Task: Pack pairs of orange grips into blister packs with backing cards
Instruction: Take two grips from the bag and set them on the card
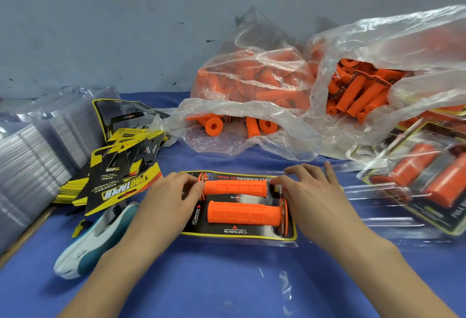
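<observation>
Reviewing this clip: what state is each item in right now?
far grip, on the card, touched at both ends
near grip, lying on the card
blister pack, open, cover lying to the right
left bag, mouth open
right bag, mouth open
left hand, pinching far grip's flange
right hand, open, fingertips at far grip
finished packs, filled
</observation>
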`<state>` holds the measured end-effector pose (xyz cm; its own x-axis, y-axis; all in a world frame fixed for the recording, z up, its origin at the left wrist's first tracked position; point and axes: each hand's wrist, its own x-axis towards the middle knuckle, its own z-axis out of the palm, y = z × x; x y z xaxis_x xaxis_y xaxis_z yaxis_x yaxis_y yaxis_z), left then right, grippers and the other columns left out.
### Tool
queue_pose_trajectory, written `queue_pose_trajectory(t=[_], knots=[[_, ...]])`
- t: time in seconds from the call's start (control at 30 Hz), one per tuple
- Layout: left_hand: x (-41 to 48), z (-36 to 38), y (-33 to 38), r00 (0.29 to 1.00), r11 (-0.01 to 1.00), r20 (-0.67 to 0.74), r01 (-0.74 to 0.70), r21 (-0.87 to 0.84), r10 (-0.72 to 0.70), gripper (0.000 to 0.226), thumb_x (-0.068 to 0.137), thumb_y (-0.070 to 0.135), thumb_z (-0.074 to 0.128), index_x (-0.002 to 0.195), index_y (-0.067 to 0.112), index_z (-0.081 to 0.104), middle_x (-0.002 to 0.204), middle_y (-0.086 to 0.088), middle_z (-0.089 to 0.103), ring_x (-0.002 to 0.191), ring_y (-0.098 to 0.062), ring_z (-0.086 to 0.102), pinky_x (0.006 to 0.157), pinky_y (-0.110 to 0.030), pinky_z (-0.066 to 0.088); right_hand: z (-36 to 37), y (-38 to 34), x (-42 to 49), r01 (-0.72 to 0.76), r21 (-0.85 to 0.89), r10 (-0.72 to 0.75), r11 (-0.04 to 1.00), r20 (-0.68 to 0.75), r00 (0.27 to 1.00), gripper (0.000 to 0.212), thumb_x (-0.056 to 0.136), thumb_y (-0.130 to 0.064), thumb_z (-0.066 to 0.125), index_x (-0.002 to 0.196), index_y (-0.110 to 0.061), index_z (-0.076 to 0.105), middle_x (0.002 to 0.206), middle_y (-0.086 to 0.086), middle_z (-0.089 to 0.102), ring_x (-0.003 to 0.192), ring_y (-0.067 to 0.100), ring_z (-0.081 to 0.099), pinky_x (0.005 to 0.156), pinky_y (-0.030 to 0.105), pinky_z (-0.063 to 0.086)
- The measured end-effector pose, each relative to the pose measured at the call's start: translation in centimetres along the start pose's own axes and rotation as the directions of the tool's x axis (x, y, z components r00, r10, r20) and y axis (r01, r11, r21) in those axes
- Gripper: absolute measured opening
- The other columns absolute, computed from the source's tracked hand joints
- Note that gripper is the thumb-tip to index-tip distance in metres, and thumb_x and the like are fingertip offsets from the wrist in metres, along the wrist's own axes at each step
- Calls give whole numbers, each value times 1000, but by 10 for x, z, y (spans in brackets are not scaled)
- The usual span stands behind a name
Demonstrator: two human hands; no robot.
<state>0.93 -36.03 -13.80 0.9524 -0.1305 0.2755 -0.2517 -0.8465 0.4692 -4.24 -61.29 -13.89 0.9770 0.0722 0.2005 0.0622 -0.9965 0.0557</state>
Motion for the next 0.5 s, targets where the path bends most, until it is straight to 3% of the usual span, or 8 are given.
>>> queue_pose_trajectory(t=[0.23,0.5], knots=[[-1,4,5,999,999,-25,-27,23,28,8,98,39,49,94,35,54,90,14,52,92,-11,51,77,-28,36,-2,0,-1,2,6,-2,1000,10,1000,58,94,-25,52,145,-43,29,155,-3,27,146,25,18,118,56,-3],[-5,3,9,998,994,-54,-23,103,28,25,101,37,47,111,23,65,105,4,66,101,-19,57,87,-37,45,-2,0,-2,2,17,-2,1000,-4,1000,57,95,-24,51,144,-45,30,154,-5,28,146,24,19,118,56,-3]])
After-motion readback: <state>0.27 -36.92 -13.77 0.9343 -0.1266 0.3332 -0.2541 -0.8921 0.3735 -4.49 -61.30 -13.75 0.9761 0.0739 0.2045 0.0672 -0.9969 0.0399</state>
